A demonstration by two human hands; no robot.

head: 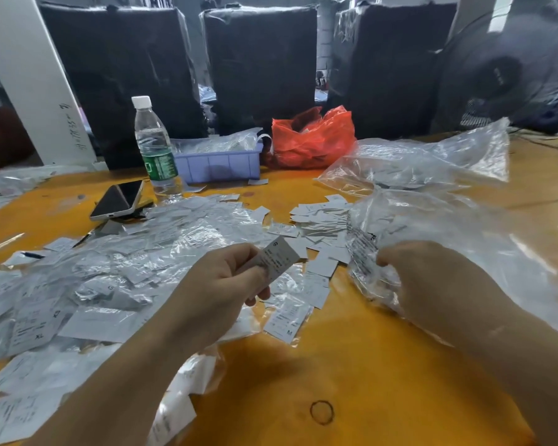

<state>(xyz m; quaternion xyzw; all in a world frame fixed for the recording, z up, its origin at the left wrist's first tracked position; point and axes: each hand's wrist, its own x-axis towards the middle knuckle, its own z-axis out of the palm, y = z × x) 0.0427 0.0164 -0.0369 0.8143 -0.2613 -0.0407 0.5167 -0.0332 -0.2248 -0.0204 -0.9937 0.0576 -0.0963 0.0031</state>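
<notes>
Now left hand [221, 278] pinches tag [276, 259], long axis slanting up-right

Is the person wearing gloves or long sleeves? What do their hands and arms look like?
No gloves: the left hand and the right hand are both bare. The left forearm and the right forearm are bare too, with no sleeve in view right down to the picture's edge. No ring, watch or bracelet shows, and no markings.
</notes>
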